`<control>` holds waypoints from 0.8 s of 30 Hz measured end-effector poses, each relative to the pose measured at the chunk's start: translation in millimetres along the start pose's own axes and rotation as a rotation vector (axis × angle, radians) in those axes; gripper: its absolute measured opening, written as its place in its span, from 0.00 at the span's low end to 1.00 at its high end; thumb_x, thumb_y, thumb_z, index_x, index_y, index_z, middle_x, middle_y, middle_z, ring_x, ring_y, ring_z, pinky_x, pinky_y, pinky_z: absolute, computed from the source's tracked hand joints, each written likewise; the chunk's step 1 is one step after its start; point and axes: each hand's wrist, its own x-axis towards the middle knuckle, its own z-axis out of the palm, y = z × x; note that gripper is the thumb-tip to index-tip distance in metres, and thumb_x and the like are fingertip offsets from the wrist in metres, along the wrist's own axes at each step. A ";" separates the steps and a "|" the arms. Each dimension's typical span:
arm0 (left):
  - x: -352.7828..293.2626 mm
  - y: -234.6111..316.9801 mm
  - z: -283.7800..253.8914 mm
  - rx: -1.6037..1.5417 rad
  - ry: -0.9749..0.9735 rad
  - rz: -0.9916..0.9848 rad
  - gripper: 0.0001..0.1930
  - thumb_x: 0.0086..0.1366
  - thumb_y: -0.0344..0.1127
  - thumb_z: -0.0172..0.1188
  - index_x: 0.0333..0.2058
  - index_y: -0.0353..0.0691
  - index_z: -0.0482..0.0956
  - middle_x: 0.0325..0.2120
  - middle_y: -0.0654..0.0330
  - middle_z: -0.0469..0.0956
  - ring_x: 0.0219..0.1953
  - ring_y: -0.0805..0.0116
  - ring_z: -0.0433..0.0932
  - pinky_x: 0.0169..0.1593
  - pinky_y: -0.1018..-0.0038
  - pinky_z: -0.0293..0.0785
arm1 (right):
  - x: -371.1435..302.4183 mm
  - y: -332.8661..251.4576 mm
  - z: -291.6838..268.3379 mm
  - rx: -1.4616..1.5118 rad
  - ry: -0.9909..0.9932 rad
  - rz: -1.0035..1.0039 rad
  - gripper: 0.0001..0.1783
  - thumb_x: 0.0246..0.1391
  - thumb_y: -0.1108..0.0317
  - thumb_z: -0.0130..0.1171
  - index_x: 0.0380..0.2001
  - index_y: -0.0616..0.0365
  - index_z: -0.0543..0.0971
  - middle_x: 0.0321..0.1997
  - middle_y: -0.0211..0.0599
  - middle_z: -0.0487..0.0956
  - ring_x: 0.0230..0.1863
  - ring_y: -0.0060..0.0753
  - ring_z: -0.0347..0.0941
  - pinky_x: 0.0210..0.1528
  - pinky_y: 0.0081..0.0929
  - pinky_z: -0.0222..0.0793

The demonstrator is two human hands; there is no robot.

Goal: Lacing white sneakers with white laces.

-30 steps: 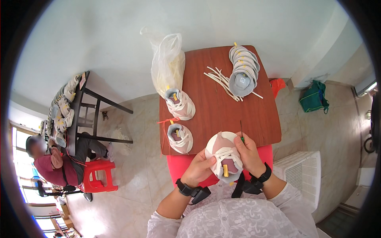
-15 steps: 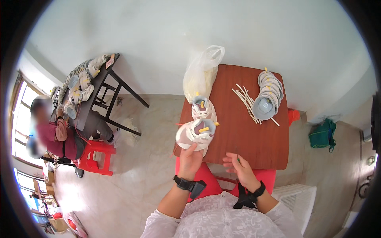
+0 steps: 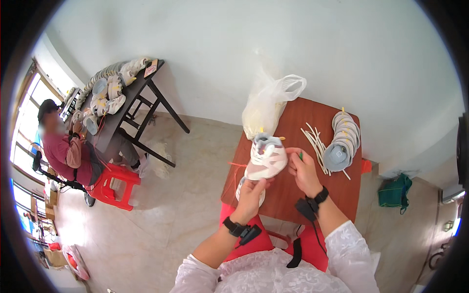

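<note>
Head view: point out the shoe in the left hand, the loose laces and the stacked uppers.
Held shoe [image 3: 266,164]: head view, middle of its pink-and-white upper.
Loose laces [image 3: 317,149]: head view, strands midway along the bunch.
Stacked uppers [image 3: 346,135]: head view, partway along the stack.

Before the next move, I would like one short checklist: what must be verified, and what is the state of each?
1. Left hand holds pink-and-white fabric shoe upper by its toe: ok.
2. Right hand holds small green-handled tool: ok.
3. Tool's tip clear of the shoe: cannot tell, tip not visible.
4. Loose thin white laces clear of both hands: ok.
5. Pale second shoe upper at brown wooden table's near edge fully visible: not ok, partly hidden.
</note>
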 end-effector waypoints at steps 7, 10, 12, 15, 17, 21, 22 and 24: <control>45.7 10.1 -0.1 0.739 -0.014 0.464 0.14 0.64 0.23 0.51 0.48 0.33 0.73 0.42 0.57 0.76 0.45 0.69 0.75 0.48 0.72 0.72 | 44.4 12.5 16.3 -0.240 0.080 0.040 0.12 0.65 0.64 0.47 0.45 0.55 0.75 0.38 0.28 0.74 0.40 0.24 0.70 0.41 0.28 0.72; 45.5 10.6 -7.1 0.781 -0.021 0.481 0.13 0.62 0.22 0.54 0.47 0.33 0.74 0.40 0.55 0.78 0.43 0.66 0.77 0.46 0.72 0.72 | 33.6 -10.6 35.9 0.151 0.100 0.342 0.17 0.67 0.56 0.43 0.53 0.52 0.69 0.50 0.32 0.76 0.48 0.32 0.74 0.48 0.35 0.73; 51.4 8.6 -5.5 0.791 -0.033 0.607 0.14 0.61 0.23 0.56 0.47 0.34 0.75 0.39 0.54 0.79 0.41 0.65 0.79 0.45 0.71 0.73 | 41.5 -13.2 28.3 0.184 0.040 0.280 0.17 0.67 0.58 0.43 0.52 0.54 0.69 0.49 0.32 0.76 0.48 0.30 0.74 0.49 0.34 0.72; 52.5 18.7 -9.6 0.795 -0.147 0.566 0.14 0.62 0.23 0.54 0.47 0.33 0.74 0.39 0.53 0.80 0.41 0.63 0.79 0.44 0.71 0.74 | 61.7 -15.7 24.1 0.179 -0.032 0.145 0.16 0.67 0.60 0.43 0.51 0.58 0.69 0.49 0.32 0.76 0.48 0.27 0.73 0.51 0.31 0.71; 49.2 32.7 -19.5 1.081 -0.004 0.078 0.13 0.63 0.26 0.54 0.47 0.31 0.73 0.39 0.52 0.79 0.42 0.65 0.79 0.44 0.71 0.74 | 74.7 -9.8 18.5 0.142 -0.041 0.074 0.16 0.67 0.61 0.44 0.51 0.60 0.69 0.49 0.32 0.76 0.48 0.25 0.73 0.52 0.29 0.70; 62.5 36.9 -37.7 0.369 0.243 -0.002 0.21 0.65 0.31 0.54 0.55 0.33 0.65 0.47 0.50 0.75 0.46 0.67 0.77 0.45 0.71 0.74 | 100.3 26.0 -5.4 -0.048 -0.044 -0.011 0.15 0.67 0.62 0.45 0.48 0.61 0.71 0.46 0.34 0.76 0.47 0.25 0.72 0.52 0.26 0.68; 68.8 35.3 -40.3 0.574 0.132 0.039 0.23 0.65 0.32 0.55 0.57 0.35 0.62 0.49 0.48 0.73 0.48 0.62 0.76 0.49 0.70 0.72 | 101.5 32.1 -8.2 -0.399 0.046 -0.094 0.14 0.66 0.63 0.45 0.47 0.60 0.72 0.45 0.37 0.77 0.47 0.29 0.73 0.51 0.28 0.68; 85.6 19.7 -53.0 0.761 0.125 0.200 0.23 0.64 0.32 0.56 0.57 0.34 0.63 0.49 0.48 0.73 0.50 0.59 0.74 0.52 0.69 0.70 | 106.2 46.4 -10.1 -0.907 0.198 -0.335 0.13 0.64 0.63 0.46 0.42 0.59 0.74 0.41 0.46 0.78 0.47 0.45 0.74 0.48 0.35 0.68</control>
